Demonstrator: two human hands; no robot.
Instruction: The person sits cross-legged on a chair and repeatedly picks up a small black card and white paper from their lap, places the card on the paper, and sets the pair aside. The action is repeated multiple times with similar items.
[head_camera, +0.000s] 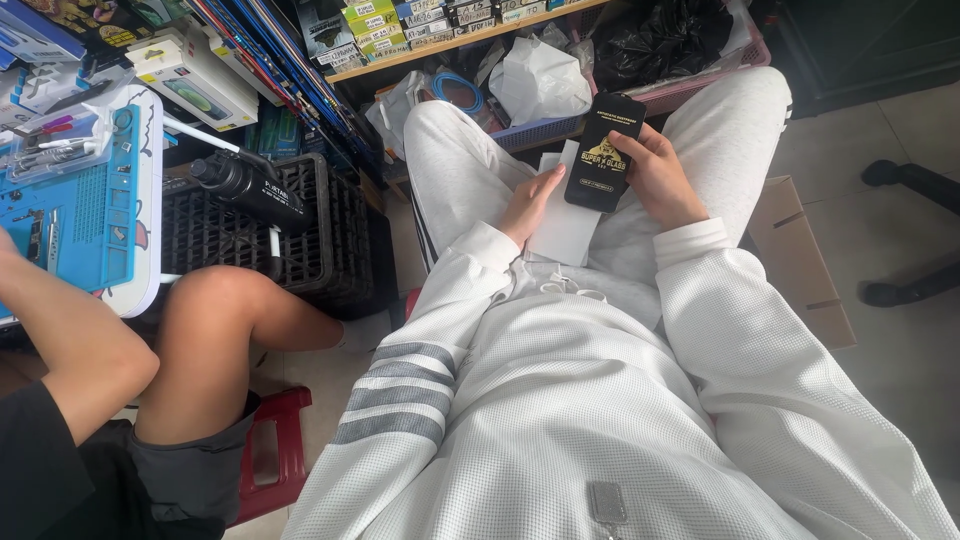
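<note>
We sit with the white paper sleeve (565, 225) flat on our lap. Right of it, cardboard box (800, 262) on the floor; left of it, black crate (330, 230) and a co-worker's knee (215, 300). Right hand (660, 180) just above the sleeve, fingers wrapped around the black flat packet (603, 152). Left hand (528, 205) rests open-fingered on the sleeve's left edge.

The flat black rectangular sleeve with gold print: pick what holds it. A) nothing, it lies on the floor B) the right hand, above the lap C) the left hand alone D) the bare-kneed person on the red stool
B: the right hand grips the flat black rectangular sleeve, while the left hand rests on a white sheet.
</note>
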